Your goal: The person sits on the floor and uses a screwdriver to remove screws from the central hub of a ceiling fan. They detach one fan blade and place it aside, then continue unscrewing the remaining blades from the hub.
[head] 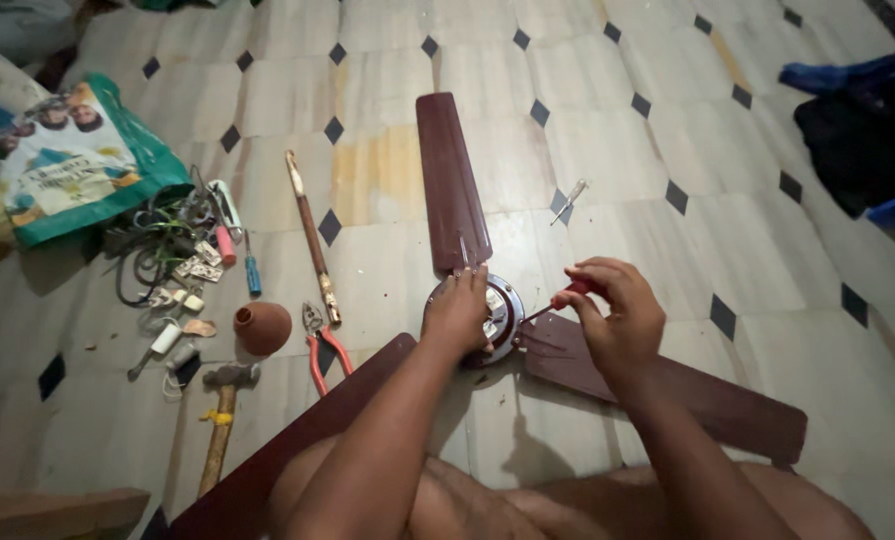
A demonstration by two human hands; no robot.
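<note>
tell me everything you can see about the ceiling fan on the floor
The ceiling fan lies flat on the tiled floor. It has three long dark brown blades spreading from a round silvery metal motor hub. One blade points away; two run toward the person. The left hand rests on the hub, and the right hand holds a red-handled screwdriver with its tip at the hub's edge.

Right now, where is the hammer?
The hammer lies on the floor at lower left in the head view, below the brown cup and left of the red pliers.
</note>
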